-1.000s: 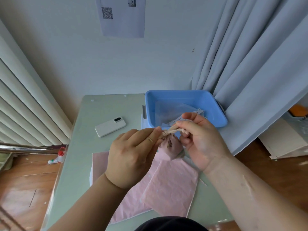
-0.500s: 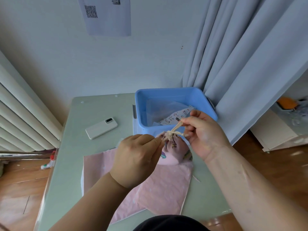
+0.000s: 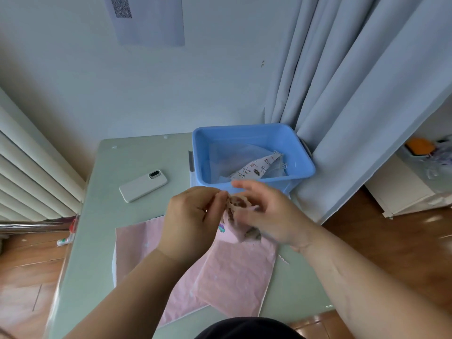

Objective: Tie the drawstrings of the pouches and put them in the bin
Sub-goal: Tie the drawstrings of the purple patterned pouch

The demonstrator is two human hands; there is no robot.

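On the left of the desk (image 3: 102,216) lay a white phone (image 3: 143,185), well apart from the work. Right of it, the left grip (image 3: 193,221) was closed in a pinch on the gathered neck of a pink pouch (image 3: 233,227), thumb and forefinger meeting at the neck's left side. The pouch hung between the two hands, neck uppermost, its body running down and slightly rightward above the flat pink pouches (image 3: 234,277) lying on the desk. The right grip (image 3: 271,216) met the pouch from the right, but blur hid whether its fingers held the drawstring or lay loose; I cannot tell. The blue bin (image 3: 244,129) stood just beyond the neck and a little to the right, with a printed pouch (image 3: 254,170) inside. The right grip was nearer to it, so the drop would likely go forward and rightward over the near rim.
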